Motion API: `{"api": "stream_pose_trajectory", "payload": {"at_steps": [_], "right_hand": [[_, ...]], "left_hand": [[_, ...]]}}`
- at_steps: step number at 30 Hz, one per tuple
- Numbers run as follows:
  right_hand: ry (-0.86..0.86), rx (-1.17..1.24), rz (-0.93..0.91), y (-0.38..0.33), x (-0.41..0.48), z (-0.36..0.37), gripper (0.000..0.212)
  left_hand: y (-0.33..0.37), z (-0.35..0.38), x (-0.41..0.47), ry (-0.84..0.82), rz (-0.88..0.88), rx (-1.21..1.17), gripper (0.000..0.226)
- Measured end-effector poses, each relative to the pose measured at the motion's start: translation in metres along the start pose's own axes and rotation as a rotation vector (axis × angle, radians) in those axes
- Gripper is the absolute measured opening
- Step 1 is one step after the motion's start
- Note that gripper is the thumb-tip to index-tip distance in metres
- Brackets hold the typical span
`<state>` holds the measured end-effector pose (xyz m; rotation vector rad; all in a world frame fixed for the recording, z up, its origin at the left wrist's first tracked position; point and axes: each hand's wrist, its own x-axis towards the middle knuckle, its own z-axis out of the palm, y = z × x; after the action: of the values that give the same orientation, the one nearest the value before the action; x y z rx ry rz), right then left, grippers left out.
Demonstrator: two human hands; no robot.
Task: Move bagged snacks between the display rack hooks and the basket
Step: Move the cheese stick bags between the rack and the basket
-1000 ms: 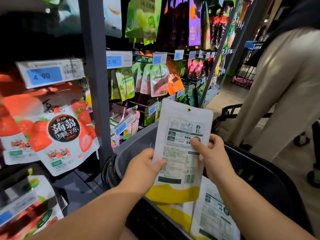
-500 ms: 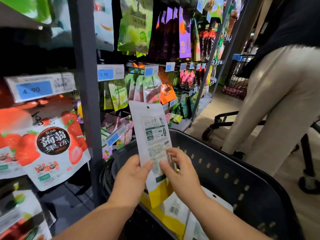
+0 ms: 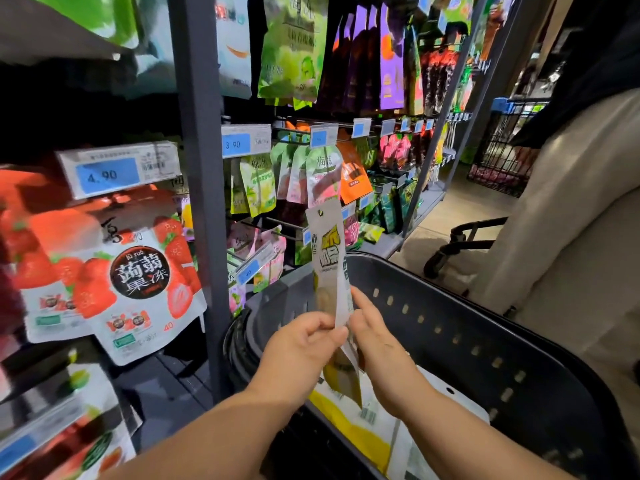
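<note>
A white and yellow snack bag (image 3: pixel 329 261) stands upright over the near rim of the dark basket (image 3: pixel 485 348), turned almost edge-on with its printed front showing. My left hand (image 3: pixel 301 344) pinches its lower left edge. My right hand (image 3: pixel 374 337) touches its right side with the fingers nearly straight. More white and yellow bags (image 3: pixel 398 420) lie inside the basket. The display rack (image 3: pixel 197 202) with hooks full of hanging snack bags stands to the left and behind.
Strawberry jelly bags (image 3: pixel 138 285) hang at the left under a 4.90 price tag (image 3: pixel 114 173). A person in light trousers (image 3: pixel 571 220) stands at the right by a trolley (image 3: pixel 464 237). A wire cart (image 3: pixel 502 150) is further down the aisle.
The bag has been turned from showing its back label to nearly edge-on with its front visible. Both hands slid to its lower edge, and the view shifted left.
</note>
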<state>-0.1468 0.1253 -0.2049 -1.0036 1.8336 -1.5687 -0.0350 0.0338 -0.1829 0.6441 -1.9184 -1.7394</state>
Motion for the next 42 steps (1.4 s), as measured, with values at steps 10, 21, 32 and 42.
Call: {"api": "stream_pose_trajectory", "payload": {"at_steps": [10,21,32,42], "right_hand": [[0.136,0.226,0.000,0.001,0.006,-0.020,0.043],[0.055,0.309,-0.021,0.000,0.005,-0.044,0.052],[0.193,-0.220,0.692,0.086,0.021,-0.088,0.028],[0.049,-0.211,0.779,0.117,-0.005,-0.039,0.033]], "left_hand": [[-0.008,-0.002,0.008,0.021,0.018,0.038,0.023],[-0.018,-0.020,0.019,-0.081,-0.061,-0.110,0.044],[-0.016,-0.022,0.021,0.369,-0.018,0.204,0.023],[-0.023,-0.032,0.025,0.413,-0.056,0.230,0.022]]}}
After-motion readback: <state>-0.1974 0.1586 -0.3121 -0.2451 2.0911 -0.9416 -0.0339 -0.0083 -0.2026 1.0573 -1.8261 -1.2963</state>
